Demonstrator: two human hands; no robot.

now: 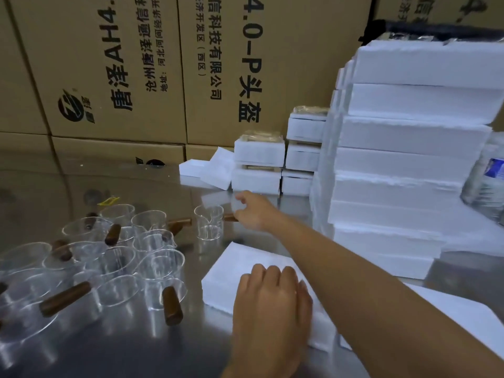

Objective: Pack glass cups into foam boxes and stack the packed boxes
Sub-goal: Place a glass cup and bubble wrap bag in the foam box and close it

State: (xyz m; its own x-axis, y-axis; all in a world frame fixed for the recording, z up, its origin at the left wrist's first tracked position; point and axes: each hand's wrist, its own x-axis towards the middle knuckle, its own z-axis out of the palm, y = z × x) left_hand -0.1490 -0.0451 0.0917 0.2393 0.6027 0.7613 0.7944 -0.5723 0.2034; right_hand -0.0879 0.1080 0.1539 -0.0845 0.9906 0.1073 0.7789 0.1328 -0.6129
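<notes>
steel table, cardboard cartons behind, foam boxes stacked right

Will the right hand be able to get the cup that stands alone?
Probably yes. The right hand is at the wooden handle of the cup, with its fingers curled round the handle's end, and nothing stands in the way.

Shiny steel table — clustered glass cups left, a foam box centre, tall foam-box stacks right
</notes>
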